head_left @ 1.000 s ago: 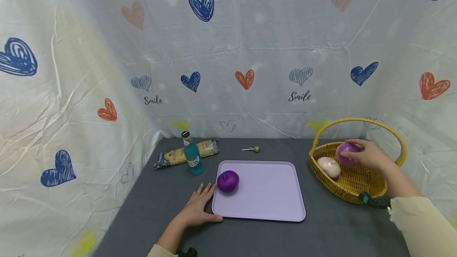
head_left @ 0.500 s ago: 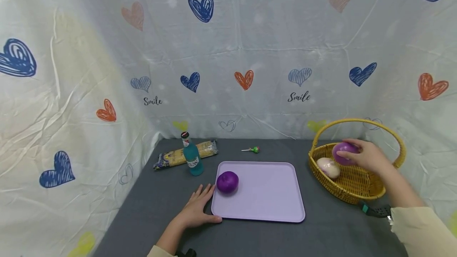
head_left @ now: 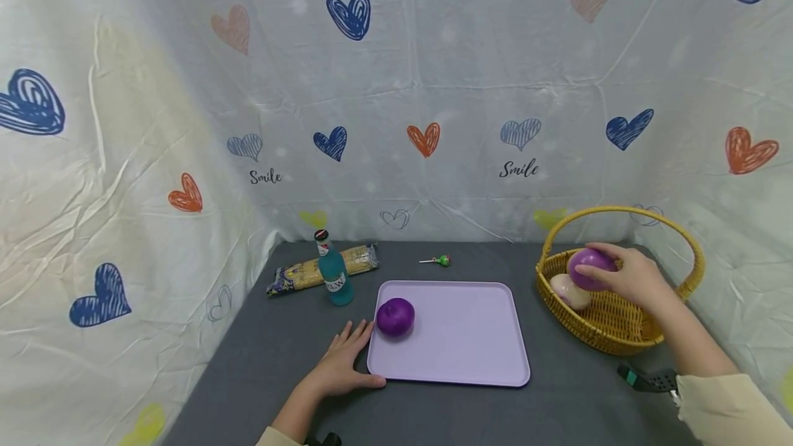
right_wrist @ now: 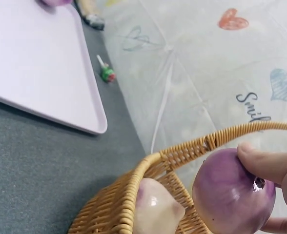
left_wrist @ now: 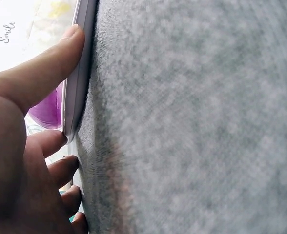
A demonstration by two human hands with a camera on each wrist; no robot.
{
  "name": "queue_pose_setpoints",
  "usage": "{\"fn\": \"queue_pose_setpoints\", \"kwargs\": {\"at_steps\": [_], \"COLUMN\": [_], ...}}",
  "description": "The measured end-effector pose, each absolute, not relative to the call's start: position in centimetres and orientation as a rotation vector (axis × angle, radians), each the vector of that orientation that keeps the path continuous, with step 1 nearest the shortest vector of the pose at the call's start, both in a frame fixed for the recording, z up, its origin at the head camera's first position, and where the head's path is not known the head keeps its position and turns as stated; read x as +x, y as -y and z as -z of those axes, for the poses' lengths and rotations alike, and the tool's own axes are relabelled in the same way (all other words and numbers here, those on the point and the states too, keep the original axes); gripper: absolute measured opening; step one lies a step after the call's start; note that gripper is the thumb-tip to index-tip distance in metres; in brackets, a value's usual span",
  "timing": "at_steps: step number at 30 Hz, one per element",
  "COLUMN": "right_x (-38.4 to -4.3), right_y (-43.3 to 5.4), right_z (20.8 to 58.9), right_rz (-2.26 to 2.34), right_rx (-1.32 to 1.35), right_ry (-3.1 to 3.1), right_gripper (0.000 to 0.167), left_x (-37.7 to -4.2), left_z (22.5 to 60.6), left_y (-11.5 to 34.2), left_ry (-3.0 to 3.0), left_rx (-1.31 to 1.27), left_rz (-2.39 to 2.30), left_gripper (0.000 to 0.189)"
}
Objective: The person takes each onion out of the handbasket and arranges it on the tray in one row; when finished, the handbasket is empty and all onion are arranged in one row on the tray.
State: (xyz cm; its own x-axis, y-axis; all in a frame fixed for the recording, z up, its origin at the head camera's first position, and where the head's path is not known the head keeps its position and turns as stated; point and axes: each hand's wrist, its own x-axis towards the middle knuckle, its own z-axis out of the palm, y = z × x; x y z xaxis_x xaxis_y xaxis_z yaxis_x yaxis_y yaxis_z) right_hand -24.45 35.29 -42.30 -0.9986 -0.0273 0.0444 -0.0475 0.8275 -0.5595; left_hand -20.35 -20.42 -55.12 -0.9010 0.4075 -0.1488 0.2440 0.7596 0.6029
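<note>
In the head view my right hand (head_left: 630,275) holds a purple onion (head_left: 591,270) between thumb and fingers, over the left part of a yellow wicker basket (head_left: 610,336). A dark spot marks the onion's end in the right wrist view. Beside it in the basket lies a whitish, purple-tinged bulb (right_wrist: 155,207) with a pointed tip. My left hand (head_left: 337,363) rests with spread, straight fingers at the near left corner of a lilac tray (head_left: 464,336); its thumb and index finger touch the rim. A round, deep purple thing (head_left: 395,316), perhaps another onion, sits on the tray's left side.
A blue-green bottle (head_left: 335,274) stands behind the tray at left, before a long yellow packet (head_left: 303,274). A green lollipop (head_left: 442,260) lies behind the tray. The basket's arched handle (head_left: 619,209) rises around the right hand. A heart-printed cloth (head_left: 458,177) hangs behind the table.
My right hand has moved the purple onion a little left within the basket, so that it now partly covers the whitish bulb. The left hand and tray have stayed put.
</note>
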Motion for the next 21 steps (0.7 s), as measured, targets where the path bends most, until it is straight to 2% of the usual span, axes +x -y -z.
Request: {"fn": "queue_pose_setpoints", "kwargs": {"at_steps": [15, 21], "right_x": [-23.7, -23.4], "right_y": [-33.1, -31.8], "right_z": [41.9, 41.8], "right_rz": [-0.836, -0.896], "right_rx": [0.182, 0.231], "right_ry": [2.901, 2.877], "right_gripper": [0.075, 0.072], "left_x": [-20.7, -20.4], "left_z": [55.6, 54.6], "left_y": [20.4, 20.2], "left_ry": [-2.690, -2.678], "left_rx": [0.467, 0.494], "left_rz": [-0.853, -0.841], "left_gripper": [0.118, 0.115]}}
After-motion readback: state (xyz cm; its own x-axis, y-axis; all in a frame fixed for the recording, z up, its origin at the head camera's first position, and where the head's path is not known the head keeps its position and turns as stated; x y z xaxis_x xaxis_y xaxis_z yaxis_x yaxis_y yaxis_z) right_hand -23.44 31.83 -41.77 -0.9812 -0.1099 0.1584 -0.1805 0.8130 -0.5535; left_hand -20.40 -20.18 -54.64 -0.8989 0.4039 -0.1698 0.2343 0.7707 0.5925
